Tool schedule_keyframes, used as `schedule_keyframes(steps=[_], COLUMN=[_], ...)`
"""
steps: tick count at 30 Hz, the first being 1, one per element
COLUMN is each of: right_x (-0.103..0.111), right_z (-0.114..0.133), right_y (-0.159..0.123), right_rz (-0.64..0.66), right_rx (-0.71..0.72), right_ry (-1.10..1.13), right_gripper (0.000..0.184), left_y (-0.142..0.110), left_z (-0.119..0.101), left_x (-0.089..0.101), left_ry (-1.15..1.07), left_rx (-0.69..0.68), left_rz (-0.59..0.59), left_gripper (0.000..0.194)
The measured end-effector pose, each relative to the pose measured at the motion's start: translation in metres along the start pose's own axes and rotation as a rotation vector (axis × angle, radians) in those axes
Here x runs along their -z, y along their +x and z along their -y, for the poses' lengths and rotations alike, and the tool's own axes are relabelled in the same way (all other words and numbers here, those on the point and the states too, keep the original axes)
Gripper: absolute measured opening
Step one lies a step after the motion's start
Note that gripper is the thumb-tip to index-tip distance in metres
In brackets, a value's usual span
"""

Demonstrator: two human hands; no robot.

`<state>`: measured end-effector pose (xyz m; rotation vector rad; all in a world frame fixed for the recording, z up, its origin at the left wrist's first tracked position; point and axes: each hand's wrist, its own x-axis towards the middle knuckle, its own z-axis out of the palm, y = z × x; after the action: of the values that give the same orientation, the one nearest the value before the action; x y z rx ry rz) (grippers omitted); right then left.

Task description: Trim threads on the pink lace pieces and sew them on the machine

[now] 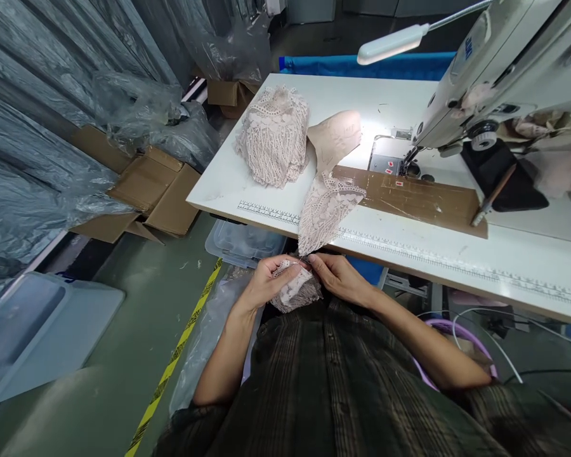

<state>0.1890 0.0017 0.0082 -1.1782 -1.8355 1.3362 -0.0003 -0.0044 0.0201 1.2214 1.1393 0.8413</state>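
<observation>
Below the table's front edge, my left hand (266,280) and my right hand (337,274) are both closed on a small bundle of pale pink lace pieces (292,291) held in my lap. The fingertips of both hands pinch its top edge. A strip of lace (324,212) hangs over the table edge just above my hands. Further back on the white table (228,184) sits a stack of pink lace (275,134), with a beige bra cup (335,136) beside it.
A white sewing machine (495,76) with a lamp (391,43) stands at the right, a brown board (419,198) in front of it. Open cardboard boxes (147,190), plastic sheeting and plastic bins (240,244) lie to the left. Yellow-black tape (176,358) marks the floor.
</observation>
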Motion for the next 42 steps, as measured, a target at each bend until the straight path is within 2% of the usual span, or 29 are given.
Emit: schedule_keyframes(steps=[6,12,17,19,23,25,28,30,31,35,38,40,42], right_x=[-0.001,-0.004,-0.013,-0.016,-0.025,-0.030,-0.032,-0.027,-0.023,-0.002,0.014,0.022,0.027], right_z=[-0.004,-0.004,-0.005,-0.009,-0.025,-0.035,-0.045,-0.045,-0.042,-0.013,0.015,0.031,0.041], right_y=[0.003,-0.003,0.001,0.001,-0.007,-0.012,-0.019,-0.023,-0.025,-0.025,-0.014,-0.004,0.005], right_rz=[-0.040,0.011,-0.085,-0.109,0.045,0.113,0.073,-0.010,-0.049,-0.153,-0.284,-0.348,-0.356], right_rx=[0.002,0.023,0.018,0.015,0.027,-0.029,-0.091,-0.049,-0.011,0.157,0.248,0.184,0.023], right_ry=[-0.020,-0.017,-0.115,-0.075,0.135,0.132,-0.073,-0.230,-0.280,-0.298,-0.246,-0.223,-0.203], right_gripper=[0.049,0.044,0.043,0.042,0.035,0.034,0.029,0.023,0.021,0.014,0.014,0.020,0.030], left_y=[0.000,0.003,0.002,0.001,0.002,0.006,0.014,0.019,0.021,0.026,0.026,0.022,0.014], left_z=[-0.001,0.001,0.000,0.002,0.017,0.031,0.054,0.062,0.062,0.035,0.007,-0.008,-0.018], left_x=[0.002,0.004,0.002,0.001,0.004,0.008,0.015,0.016,0.016,0.003,-0.010,-0.017,-0.023], left_ry=[0.019,-0.027,-0.045,-0.076,-0.162,-0.123,0.146,0.290,0.294,0.059,0.109,0.252,0.371], left_rx=[-0.011,0.006,0.037,0.063,0.152,0.175,0.077,-0.025,-0.059,-0.066,-0.153,-0.315,-0.496], left_rz=[0.007,0.001,-0.023,-0.037,0.019,0.054,-0.001,-0.066,-0.081,-0.095,-0.160,-0.149,-0.094], left_gripper=[0.023,0.022,0.024,0.025,0.032,0.037,0.043,0.047,0.050,0.048,0.032,0.022,0.016])
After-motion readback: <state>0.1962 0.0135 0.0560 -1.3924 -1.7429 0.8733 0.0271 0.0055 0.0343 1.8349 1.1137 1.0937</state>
